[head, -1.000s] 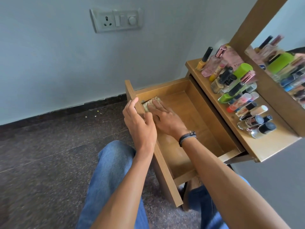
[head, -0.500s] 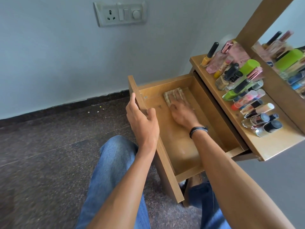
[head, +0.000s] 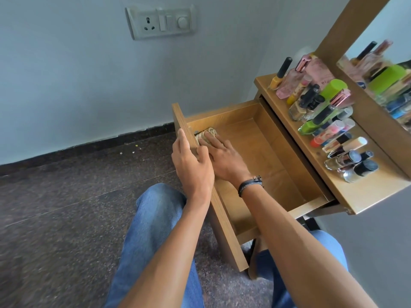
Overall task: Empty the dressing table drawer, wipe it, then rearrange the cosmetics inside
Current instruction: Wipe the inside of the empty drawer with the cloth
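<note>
Two hands met at the drawer front (head: 224, 218): your left hand (head: 191, 161) gripped it, your right hand (head: 224, 158) pressed the cloth (head: 205, 135) flat-fingered just behind it; a hard stroke risked toppling the cosmetics (head: 322, 116) above it.

The drawer (head: 222, 117) juts out left of the table (head: 367, 193). In its far left corner lies the cloth (head: 205, 134), under your right hand (head: 224, 160); your left hand (head: 191, 164) holds the drawer's front panel. Cosmetics (head: 322, 121) crowd the table, before the mirror (head: 389, 63).
</note>
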The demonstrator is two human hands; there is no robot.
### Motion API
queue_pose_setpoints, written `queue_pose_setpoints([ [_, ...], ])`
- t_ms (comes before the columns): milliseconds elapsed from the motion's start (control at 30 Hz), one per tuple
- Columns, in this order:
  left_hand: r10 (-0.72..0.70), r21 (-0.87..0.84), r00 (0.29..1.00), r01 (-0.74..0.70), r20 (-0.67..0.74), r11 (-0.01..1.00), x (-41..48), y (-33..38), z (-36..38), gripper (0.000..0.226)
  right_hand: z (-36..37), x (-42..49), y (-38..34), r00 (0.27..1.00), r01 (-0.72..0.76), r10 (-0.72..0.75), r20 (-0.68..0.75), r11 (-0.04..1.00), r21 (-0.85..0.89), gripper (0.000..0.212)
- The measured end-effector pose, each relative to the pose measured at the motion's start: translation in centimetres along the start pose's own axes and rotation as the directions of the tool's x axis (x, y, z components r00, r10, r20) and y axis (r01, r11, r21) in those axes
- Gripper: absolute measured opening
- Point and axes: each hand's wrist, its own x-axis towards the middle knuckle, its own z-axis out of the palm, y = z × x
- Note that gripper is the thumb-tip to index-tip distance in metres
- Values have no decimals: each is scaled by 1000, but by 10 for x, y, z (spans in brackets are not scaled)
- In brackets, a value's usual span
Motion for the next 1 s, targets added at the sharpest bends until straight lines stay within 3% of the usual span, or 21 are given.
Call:
queue_pose_setpoints([
  [167, 18, 16, 999, -18, 33, 1000, 0, -2, 0, 68, -20, -3, 33, 992, -82, 79, -100, 996, -27, 50],
  [333, 21, 17, 999, -22, 44, 1000, 0, -2, 0, 66, -40, 7, 84, 970, -226, 219, -106, 973, -52, 57],
  [600, 17, 13, 999, -18, 28, 1000, 0, -1, 1, 67, -26, 10, 70, 934, -329, 336, -125, 942, 70, 58],
  [800, 17, 6, 1000, -18, 19, 1000, 1, -3, 3, 65, -2, -10, 24, 989, -146, 147, -19, 988, 58, 58],
  [1000, 25, 38, 1000, -25, 19, 999, 0, -1, 0, 62, 0, -28, 24, 993, 67, -65, 102, 998, -15, 58],
])
